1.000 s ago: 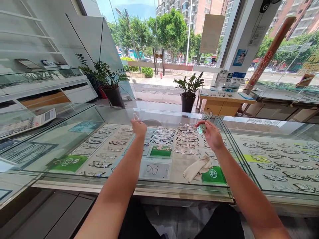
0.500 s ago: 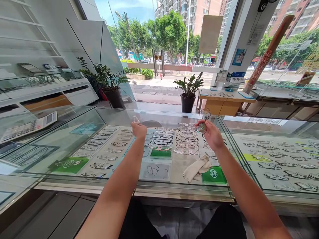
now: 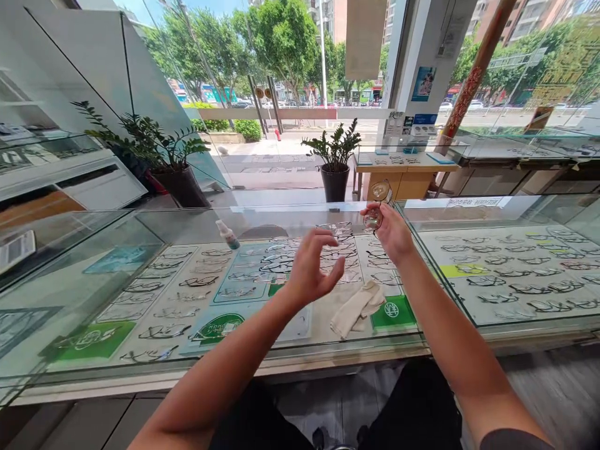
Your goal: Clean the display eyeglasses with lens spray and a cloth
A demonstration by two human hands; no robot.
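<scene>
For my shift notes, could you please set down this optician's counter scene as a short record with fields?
Place: glass display counter, rows of spectacle frames under its top
Left hand: left hand open, fingers curled, raised above the counter, holding nothing
Right hand: right hand grips round thin-rimmed glasses, lifted off the counter
Bottle: small clear spray bottle upright on the glass, apart from both hands
Cloth: folded cream cloth lying on the glass, untouched

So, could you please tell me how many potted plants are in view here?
2. The left plant stands beyond the glass counter near the window; the middle plant stands beside the wooden table. More could be hidden out of frame.
</scene>
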